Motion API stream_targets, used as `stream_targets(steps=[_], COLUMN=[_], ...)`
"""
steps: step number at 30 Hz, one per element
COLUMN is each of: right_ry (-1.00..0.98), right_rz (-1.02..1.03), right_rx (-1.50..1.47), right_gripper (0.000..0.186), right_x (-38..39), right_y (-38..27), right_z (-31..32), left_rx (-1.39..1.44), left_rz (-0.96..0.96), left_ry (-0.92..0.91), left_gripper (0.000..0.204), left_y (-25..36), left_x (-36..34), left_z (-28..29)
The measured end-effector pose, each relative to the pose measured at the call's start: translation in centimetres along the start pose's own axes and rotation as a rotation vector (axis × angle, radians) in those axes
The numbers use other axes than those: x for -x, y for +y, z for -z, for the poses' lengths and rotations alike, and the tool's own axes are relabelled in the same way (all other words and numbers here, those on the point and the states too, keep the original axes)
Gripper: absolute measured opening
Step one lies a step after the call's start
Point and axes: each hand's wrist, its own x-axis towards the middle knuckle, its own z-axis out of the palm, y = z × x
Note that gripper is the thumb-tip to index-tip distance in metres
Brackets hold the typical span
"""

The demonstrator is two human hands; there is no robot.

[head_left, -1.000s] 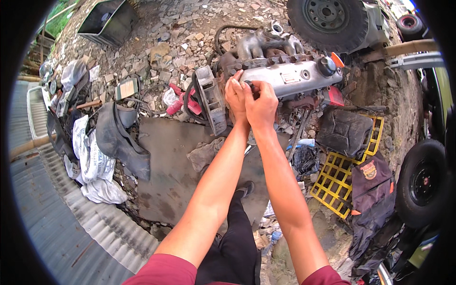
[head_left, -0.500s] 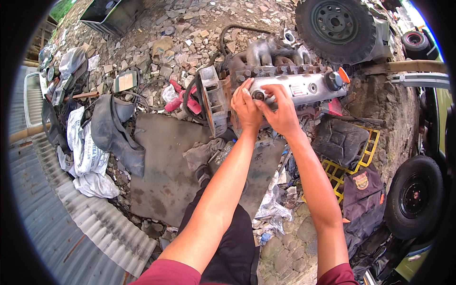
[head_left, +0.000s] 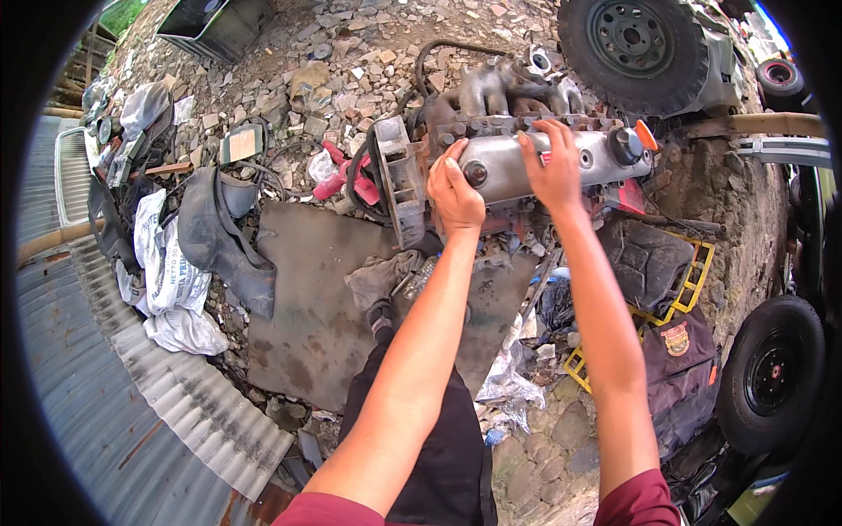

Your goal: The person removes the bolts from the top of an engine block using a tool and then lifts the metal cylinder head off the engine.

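A silver valve cover sits along the top of an engine in front of me. My left hand is closed round its left end, fingers reaching toward the far edge. Just beside that hand, a dark round cap or nut stands on the cover. Over the middle of the cover lies my right hand, open, its fingers spread toward the far side and slightly blurred. A black filler cap and an orange disc-like part are at the cover's right end. Behind it rise the manifold pipes.
A wheel stands behind the engine at right, another wheel at far right. A flat dark sheet covers the ground before me. White sacks, a yellow crate and corrugated metal lie around. Rubble spreads behind.
My right hand has moved right, off the round cap and onto the middle of the cover, its fingers opening out. My left hand stays at the cover's left end.
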Motion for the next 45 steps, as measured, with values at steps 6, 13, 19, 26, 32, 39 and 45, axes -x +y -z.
stream_targets(steps=[6, 13, 19, 26, 32, 39, 45], right_ry=[-0.049, 0.004, -0.01, -0.02, 0.029, 0.049, 0.063], right_rz=[-0.086, -0.095, -0.083, -0.084, -0.081, -0.081, -0.096], right_rx=[0.047, 0.005, -0.02, -0.035, -0.061, -0.057, -0.067], right_gripper=[0.025, 0.019, 0.02, 0.024, 0.023, 0.023, 0.021], right_x=[0.0, 0.2, 0.1, 0.4, 0.6, 0.7, 0.8], right_y=[0.1, 0.2, 0.5, 0.7, 0.9, 0.7, 0.8], right_z=[-1.9, -1.9, -1.7, -1.7, -2.0, -2.1, -2.0], left_rx=[-0.145, -0.149, -0.126, -0.145, -0.078, -0.072, -0.177], left_rz=[-0.3, -0.379, -0.257, -0.198, -0.15, -0.061, -0.219], left_ry=[-0.218, -0.425, -0.332, -0.342, -0.198, -0.167, -0.209], left_gripper=[0.038, 0.025, 0.027, 0.028, 0.029, 0.023, 0.018], left_y=[0.5, 3.2, 3.2, 3.6, 3.7, 3.5, 4.1], left_x=[-0.3, -2.0, -1.3, -0.4, 0.4, 0.5, 0.4], left_z=[2.7, 4.4, 4.2, 4.5, 3.2, 3.9, 3.8])
